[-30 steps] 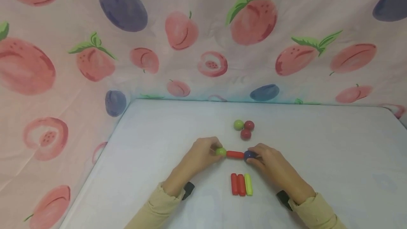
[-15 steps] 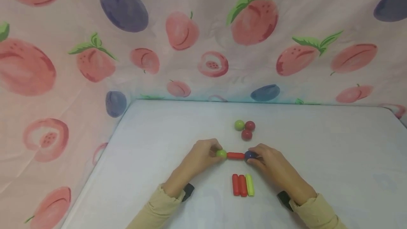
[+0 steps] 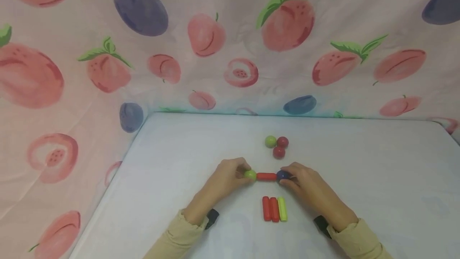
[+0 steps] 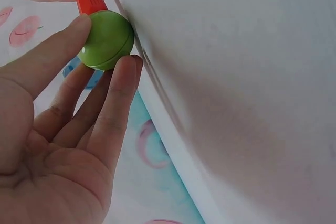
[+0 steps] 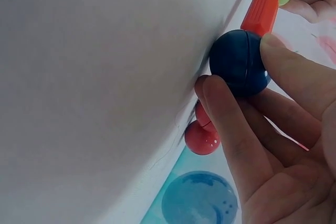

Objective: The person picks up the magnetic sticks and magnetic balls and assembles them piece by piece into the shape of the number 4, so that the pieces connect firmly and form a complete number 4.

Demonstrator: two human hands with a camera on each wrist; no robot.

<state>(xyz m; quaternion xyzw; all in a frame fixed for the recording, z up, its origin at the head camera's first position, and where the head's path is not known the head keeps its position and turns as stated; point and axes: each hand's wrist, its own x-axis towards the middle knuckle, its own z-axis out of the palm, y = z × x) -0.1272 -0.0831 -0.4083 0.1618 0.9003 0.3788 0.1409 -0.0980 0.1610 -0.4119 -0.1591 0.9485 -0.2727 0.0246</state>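
A red rod (image 3: 266,176) lies between a green ball (image 4: 109,40) and a dark blue ball (image 5: 239,62), its two ends meeting them in one straight line. My left hand (image 3: 229,176) pinches the green ball between thumb and fingertips. On the other side, my right hand (image 3: 307,182) grips the blue ball the same way, thumb near the rod's end. In the right wrist view the rod (image 5: 261,11) shows ridged sides. Both balls have a seam around them.
Behind the hands, a green ball (image 3: 270,141) and two red balls (image 3: 278,152) sit clustered on the white table (image 3: 187,139). Two red rods (image 3: 274,210) and a yellow rod (image 3: 282,209) lie side by side in front. Fruit-print cloth (image 3: 237,31) hangs behind.
Both hands keep their hold on the balls at the rod's ends. Only a slight shift of the whole view shows between the frames.
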